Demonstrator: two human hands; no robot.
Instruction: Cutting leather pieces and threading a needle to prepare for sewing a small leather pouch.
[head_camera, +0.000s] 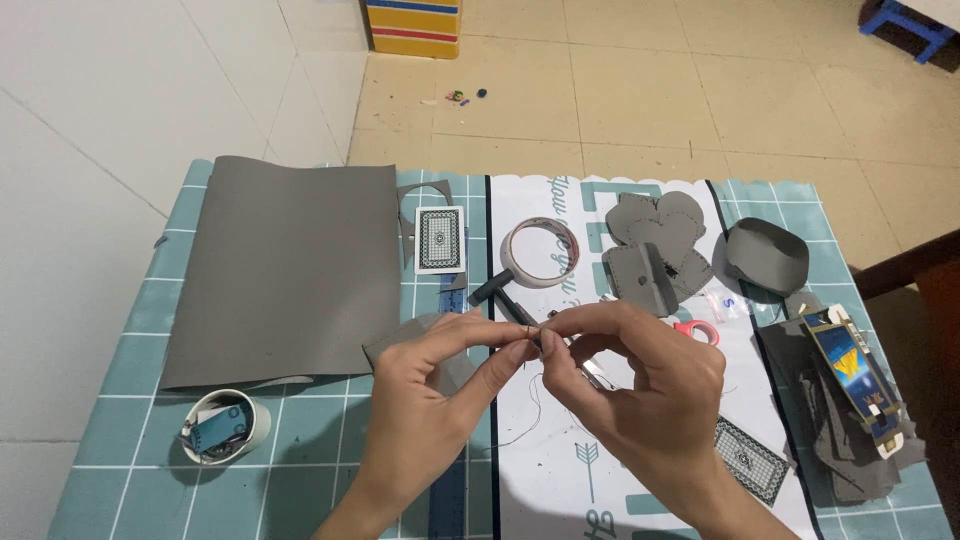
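Both hands meet over the middle of the bench (300, 420): the left hand (430, 390) and right hand (630, 385) pinch a thin needle (533, 333) between their fingertips, dark thread (535, 400) trailing toward 6 o'clock. The needle's long axis seems to run from 10 to 4 o'clock; its tip is hidden. A slip could prick a finger or pull the thread free.

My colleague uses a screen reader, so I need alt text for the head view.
The left hand and right hand meet fingertip to fingertip over a teal grid table, pinching a thin needle with dark thread. Around them lie a large grey sheet, a tape roll and grey cut pieces.
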